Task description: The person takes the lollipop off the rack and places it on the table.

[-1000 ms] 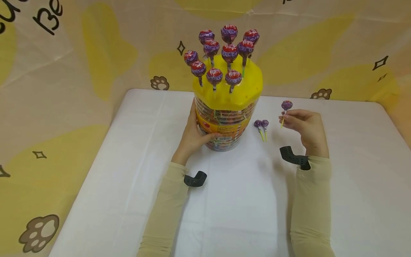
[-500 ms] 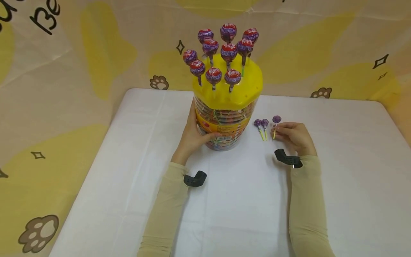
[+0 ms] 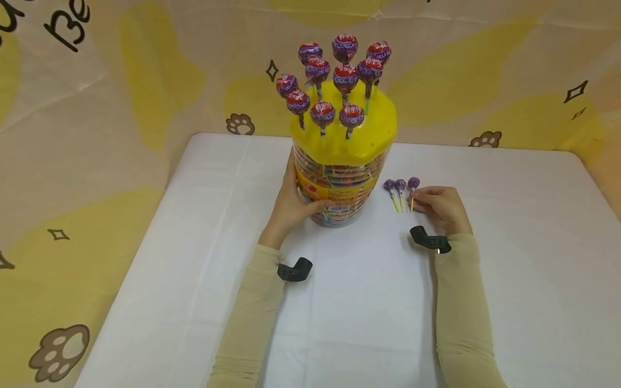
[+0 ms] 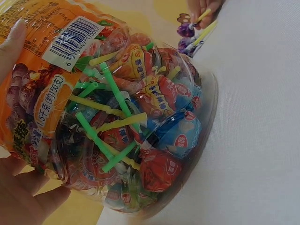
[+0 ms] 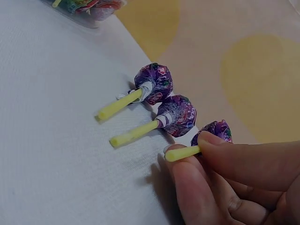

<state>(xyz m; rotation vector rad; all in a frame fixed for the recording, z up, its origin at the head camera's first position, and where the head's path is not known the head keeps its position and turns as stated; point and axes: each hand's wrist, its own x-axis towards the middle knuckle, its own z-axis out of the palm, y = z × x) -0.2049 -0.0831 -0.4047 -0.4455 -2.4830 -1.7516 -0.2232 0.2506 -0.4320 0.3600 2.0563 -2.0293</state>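
A clear plastic jar [image 3: 339,188] full of wrapped lollipops stands on the table under a yellow lid [image 3: 373,137]. My left hand [image 3: 288,210] holds its side, thumb across the front label and fingers round the far left. Between thumb and finger, my right hand [image 3: 443,207] pinches the yellow stick of a purple-wrapped lollipop [image 5: 220,130], close over the table. Two more purple lollipops [image 5: 154,83] lie side by side just left of it, sticks pointing toward me. Several red and purple lollipops [image 3: 323,114] stand upright in the lid.
A white cloth covers the table [image 3: 359,312]. Behind it hangs a yellow and beige backdrop [image 3: 170,81] with paw prints. Black wrist mounts [image 3: 295,270] stick out from both sleeves.
My right hand has moved left and toward me, bringing its lollipop down beside the two lying ones. The left hand stays on the jar.
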